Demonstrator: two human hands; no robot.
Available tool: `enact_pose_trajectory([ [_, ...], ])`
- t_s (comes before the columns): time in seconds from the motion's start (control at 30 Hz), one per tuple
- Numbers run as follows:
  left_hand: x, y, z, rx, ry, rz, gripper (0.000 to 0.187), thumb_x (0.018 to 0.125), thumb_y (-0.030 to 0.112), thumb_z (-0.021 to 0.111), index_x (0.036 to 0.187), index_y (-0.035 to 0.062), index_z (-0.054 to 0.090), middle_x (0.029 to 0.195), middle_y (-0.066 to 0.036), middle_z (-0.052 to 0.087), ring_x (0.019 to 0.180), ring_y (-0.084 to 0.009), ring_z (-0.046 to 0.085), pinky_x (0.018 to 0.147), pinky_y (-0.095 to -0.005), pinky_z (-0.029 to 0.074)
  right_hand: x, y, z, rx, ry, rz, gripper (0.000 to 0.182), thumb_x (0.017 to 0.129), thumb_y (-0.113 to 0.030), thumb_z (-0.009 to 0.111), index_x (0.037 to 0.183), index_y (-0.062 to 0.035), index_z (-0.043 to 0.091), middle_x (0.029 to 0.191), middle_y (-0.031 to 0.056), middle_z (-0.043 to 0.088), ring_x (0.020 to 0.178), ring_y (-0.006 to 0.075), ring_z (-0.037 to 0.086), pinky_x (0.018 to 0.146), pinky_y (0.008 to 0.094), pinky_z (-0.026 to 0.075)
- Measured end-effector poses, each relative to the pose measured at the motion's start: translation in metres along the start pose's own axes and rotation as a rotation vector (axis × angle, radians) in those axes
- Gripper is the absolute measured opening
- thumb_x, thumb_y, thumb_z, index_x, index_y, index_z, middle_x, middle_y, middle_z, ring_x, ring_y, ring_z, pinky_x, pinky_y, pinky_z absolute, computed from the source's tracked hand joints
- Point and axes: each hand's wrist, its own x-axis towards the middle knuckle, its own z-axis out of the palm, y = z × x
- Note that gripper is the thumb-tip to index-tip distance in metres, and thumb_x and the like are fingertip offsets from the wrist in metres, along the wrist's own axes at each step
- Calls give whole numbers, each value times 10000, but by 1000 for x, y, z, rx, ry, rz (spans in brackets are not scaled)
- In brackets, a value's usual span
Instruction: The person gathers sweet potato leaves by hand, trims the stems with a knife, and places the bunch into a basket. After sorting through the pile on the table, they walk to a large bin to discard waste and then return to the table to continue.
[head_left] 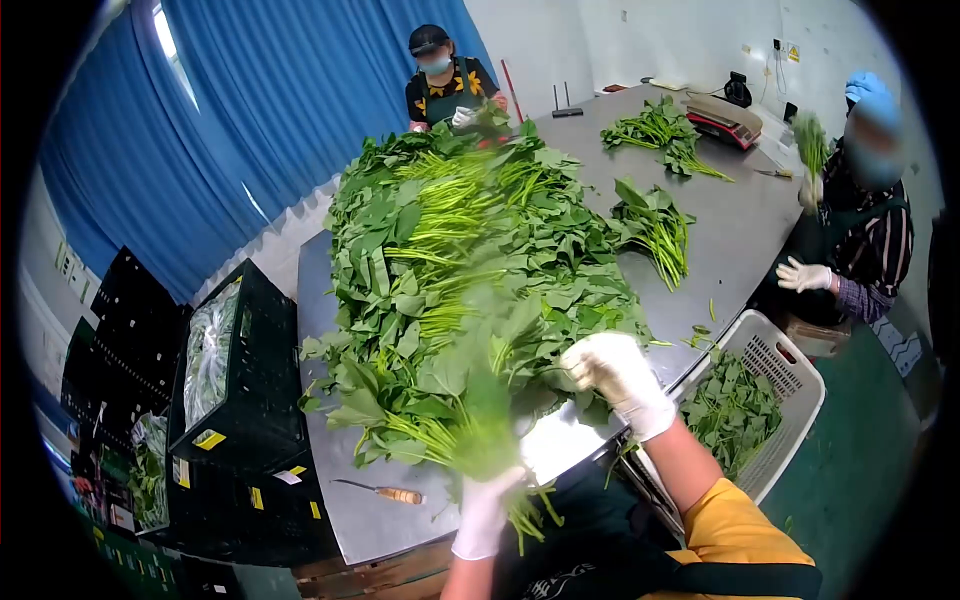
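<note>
My left hand (487, 505), in a white glove, is closed round the stems of a bunch of leafy greens (485, 425) at the table's near edge. The bunch stands upright, blurred by motion, its cut stem ends poking out below the fist. My right hand (612, 375), also gloved, is raised over the near right edge of the pile with its fingers curled together. Whether anything is between those fingers I cannot make out. A large heap of leafy greens (390, 270), stems towards its middle, covers much of the metal table (730, 235).
A wooden-handled knife (398, 494) lies left of my left hand. A white crate (805, 390) of leaves stands at right, black crates (245, 400) at left. Two co-workers (450, 85) are at the table's far and right sides. A scale (722, 122) sits at the far right.
</note>
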Motion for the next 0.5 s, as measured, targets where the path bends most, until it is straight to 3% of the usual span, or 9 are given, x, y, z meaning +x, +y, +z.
enact_pose_trajectory([
  [0.07, 0, 4, -3, -39, -15, 9, 537, 695, -116, 627, 1199, -4, 480, 927, -100, 625, 766, -201, 630, 692, -289, 521, -9, -6, -35, 477, 264, -163, 262, 899, -245, 595, 1035, -23, 632, 823, 17, 641, 651, 72, 547, 587, 220, 449],
  [0.13, -1, 10, -2, -58, 35, 4, 519, 695, -118, 621, 1184, -6, 487, 899, -106, 627, 758, -204, 630, 687, -290, 523, -28, 4, -101, 729, 396, -330, 421, 900, -369, 580, 1145, -28, 577, 863, 10, 638, 662, 76, 550, 599, 210, 448],
  [0.2, 2, 11, -2, -59, 69, -43, 513, 695, -124, 615, 1180, -12, 489, 917, -95, 620, 778, -203, 623, 702, -292, 517, -54, -7, -131, 1036, 404, -363, 549, 889, -479, 536, 1238, -57, 492, 1002, 42, 619, 735, 105, 571, 609, 216, 455],
  [0.27, 5, 11, 7, 12, 95, 48, 494, 693, -135, 610, 1161, -28, 497, 945, -81, 610, 809, -197, 609, 735, -294, 507, -75, -9, -127, 1056, 541, -261, 626, 882, -491, 541, 1305, -47, 418, 1068, 43, 615, 754, 106, 580, 623, 211, 467],
  [0.3, 6, 10, 11, 29, 88, 80, 469, 693, -132, 625, 1138, -33, 517, 974, -67, 602, 833, -180, 595, 764, -291, 493, -77, -3, -112, 946, 416, -219, 607, 907, -452, 529, 1325, -31, 399, 1094, 51, 612, 778, 105, 583, 643, 211, 478],
  [0.37, 8, -1, 13, 72, 94, 71, 463, 694, -121, 640, 1134, -28, 526, 979, -65, 603, 838, -172, 593, 764, -286, 490, -71, 17, -60, 492, 622, -20, 449, 921, -284, 534, 1264, 2, 484, 1033, 68, 630, 715, 93, 581, 643, 202, 478],
  [0.4, 10, -5, 13, 118, 93, 74, 457, 696, -110, 654, 1129, -24, 536, 984, -63, 603, 843, -164, 591, 764, -281, 486, -74, 3, -30, 20, 434, 191, 318, 895, -141, 531, 1176, 5, 560, 985, 81, 640, 674, 90, 592, 619, 173, 466],
  [0.43, 9, -7, 14, 176, 106, 90, 398, 702, -79, 684, 1080, -21, 574, 962, -60, 618, 825, -154, 596, 738, -273, 484, -72, -6, -1, -275, 238, 196, 247, 863, -70, 511, 1067, 10, 625, 908, 69, 660, 689, 84, 590, 616, 174, 447],
  [0.5, 12, -17, 11, 243, 126, 144, 361, 706, -67, 690, 1051, -25, 589, 944, -59, 626, 809, -151, 598, 724, -272, 484, -64, 6, 41, -137, 107, 293, 198, 839, -85, 591, 1010, -7, 650, 806, 36, 664, 611, 74, 576, 585, 188, 458],
])
